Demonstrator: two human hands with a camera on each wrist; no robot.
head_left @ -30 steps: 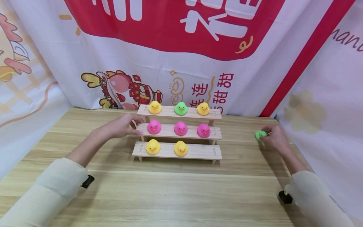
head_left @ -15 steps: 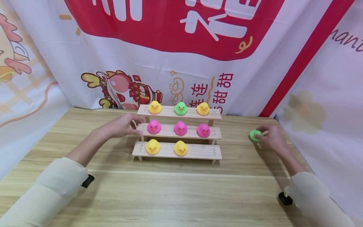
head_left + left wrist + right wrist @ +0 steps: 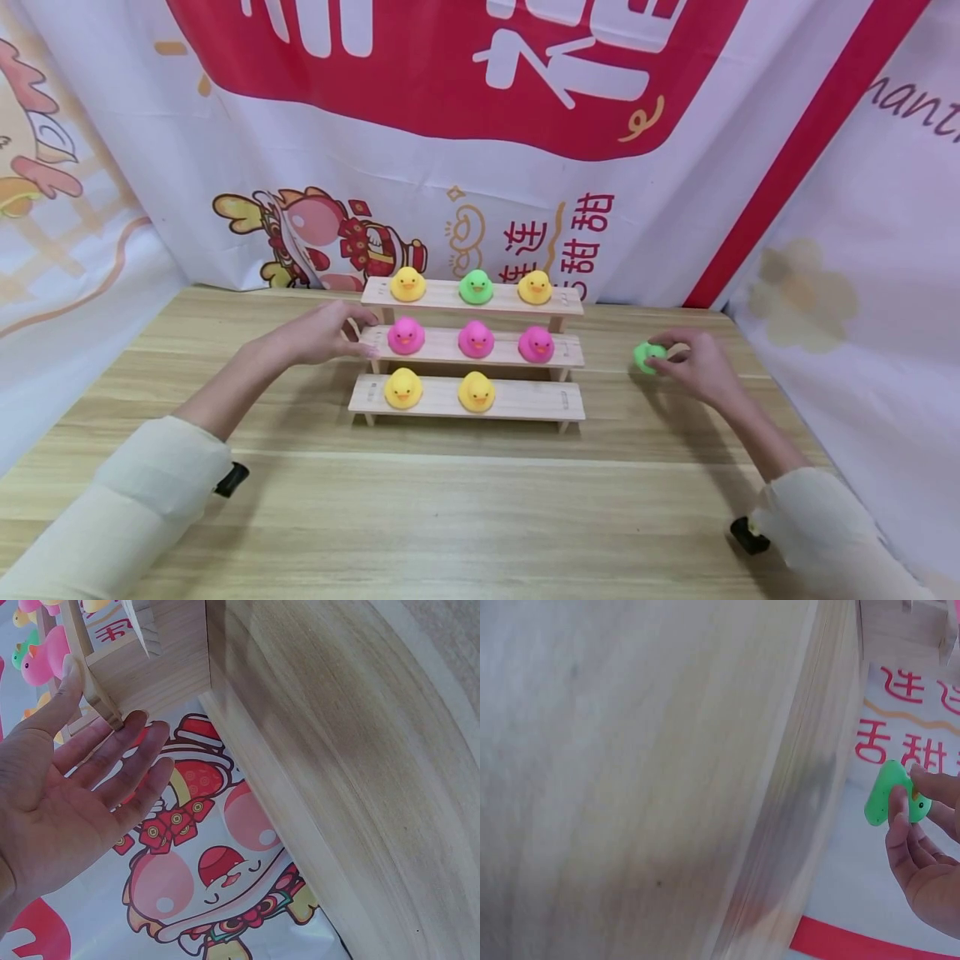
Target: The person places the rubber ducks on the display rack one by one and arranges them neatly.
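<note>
My right hand (image 3: 697,362) pinches a green rubber duck (image 3: 648,358) between thumb and fingers, to the right of a three-tier wooden display stand (image 3: 536,400). In the right wrist view the green duck (image 3: 889,793) is tipped, with fingertips at its head. At the stand's left end my left hand (image 3: 322,333) holds the middle tier, thumb and fingers on either side of the board edge (image 3: 97,694). On that tier sit pink ducks (image 3: 476,340). The top tier bears a green duck (image 3: 476,287) between two yellow ones. Two yellow ducks (image 3: 403,389) occupy the bottom tier's left and middle.
The stand is on a wood-grain table (image 3: 450,517). Behind it hangs a printed cloth (image 3: 420,158) with red and white patterns, and more cloth (image 3: 885,250) borders the right side.
My right hand has moved left towards the stand with the green duck, which appears lifted off the table. My left hand has stayed at the stand's left end.
</note>
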